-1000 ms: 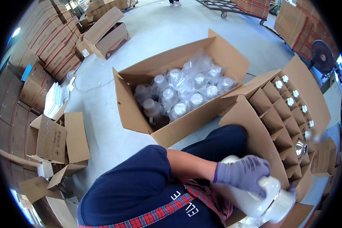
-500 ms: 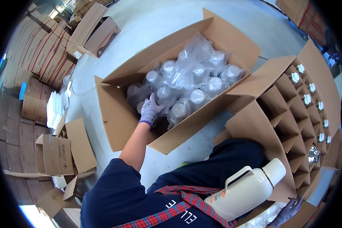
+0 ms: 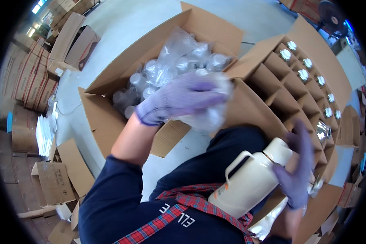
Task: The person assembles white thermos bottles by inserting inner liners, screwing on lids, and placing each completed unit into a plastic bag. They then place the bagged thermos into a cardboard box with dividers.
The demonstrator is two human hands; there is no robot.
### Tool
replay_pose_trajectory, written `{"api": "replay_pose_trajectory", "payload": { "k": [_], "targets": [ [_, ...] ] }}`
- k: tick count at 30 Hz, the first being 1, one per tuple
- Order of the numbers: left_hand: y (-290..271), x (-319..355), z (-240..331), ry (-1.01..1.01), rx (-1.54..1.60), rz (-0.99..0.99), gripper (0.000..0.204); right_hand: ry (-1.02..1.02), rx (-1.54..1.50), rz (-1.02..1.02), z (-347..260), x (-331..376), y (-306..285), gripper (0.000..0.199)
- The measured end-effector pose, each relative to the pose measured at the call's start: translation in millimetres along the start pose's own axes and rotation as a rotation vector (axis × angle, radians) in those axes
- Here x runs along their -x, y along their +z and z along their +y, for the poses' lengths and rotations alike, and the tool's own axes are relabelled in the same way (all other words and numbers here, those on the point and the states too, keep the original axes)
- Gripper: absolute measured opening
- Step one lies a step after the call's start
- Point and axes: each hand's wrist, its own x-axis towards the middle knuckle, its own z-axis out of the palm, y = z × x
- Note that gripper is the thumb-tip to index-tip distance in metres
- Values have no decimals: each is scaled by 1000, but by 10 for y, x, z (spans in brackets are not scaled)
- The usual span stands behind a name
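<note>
My left hand (image 3: 183,97), in a purple knit glove, is closed around a whitish item in a clear plastic bag (image 3: 215,107). Motion blurs it, so its exact kind is unclear. Behind it, an open carton (image 3: 99,116) holds several similar bagged pieces (image 3: 150,71) with rounded silvery ends. A cream vacuum flask (image 3: 248,183) with a handle lies tilted across my lap, its top toward the right. Beside the flask's neck, my gloved right hand (image 3: 295,175) is raised with thumb and fingers apart, holding nothing; whether the thumb touches the flask cannot be told.
On the right, a carton with cardboard dividers (image 3: 290,103) has several silvery-necked pieces (image 3: 303,74) in its far cells. Stacked cartons (image 3: 32,85) and white sheets (image 3: 44,134) are at left. A dark fan (image 3: 331,18) stands far right.
My left hand has lifted a bagged item out of the carton and brought it right, toward me. My right hand has risen from the lower right to beside the flask. The view has shifted rightward.
</note>
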Motion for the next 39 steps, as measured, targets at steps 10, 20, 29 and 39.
{"api": "replay_pose_trajectory", "payload": {
  "k": [10,20,29,39],
  "targets": [
    [877,-260,451,660,-672,105,148,488,-697,611,879,-678,-892,21],
    [2156,-1440,509,314,577,-192,80,360,-1218,681,1873,-550,-1131,41],
    [2293,-2137,202,246,487,57,54,438,-653,1041,1706,-55,-1005,67],
    [1719,-1541,66,678,-478,87,68,448,-605,1134,1684,268,-459,15]
  ]
}}
